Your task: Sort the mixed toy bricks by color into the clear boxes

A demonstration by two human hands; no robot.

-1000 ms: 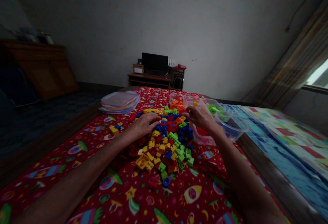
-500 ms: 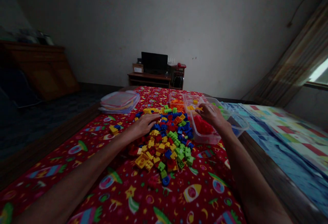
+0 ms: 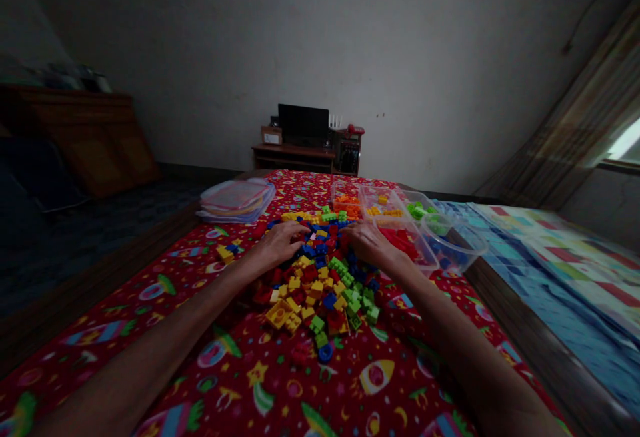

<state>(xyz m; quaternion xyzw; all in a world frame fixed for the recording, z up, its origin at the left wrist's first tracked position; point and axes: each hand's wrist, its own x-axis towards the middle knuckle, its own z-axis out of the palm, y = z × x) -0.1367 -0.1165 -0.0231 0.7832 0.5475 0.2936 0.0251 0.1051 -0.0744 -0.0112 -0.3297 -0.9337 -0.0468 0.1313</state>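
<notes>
A pale wall [image 3: 425, 43] fills the upper half of my feed. Below it, through the lower centre, runs a bench [image 3: 530, 330] with dark wooden edges, spread with a red rocket-print cloth [image 3: 300, 403]. At the centre of the frame I see a loose heap of toy bricks [image 3: 311, 283], yellow, green, blue and red. Right of centre, beside the heap, clear trays [image 3: 425, 263] hold orange, yellow, green and red pieces; a round clear tub [image 3: 475, 245] next to them holds blue ones. Thin stacked lids [image 3: 236, 193] lie left of centre. The left hand [image 3: 281, 243] curls loosely at the heap's left edge; the right hand [image 3: 369, 242] dips fingers-down into its far right side, fingertips hidden. I cannot tell whether either pinches a brick. Nearest me, at lower centre, sits a blue ring [image 3: 325, 353].
</notes>
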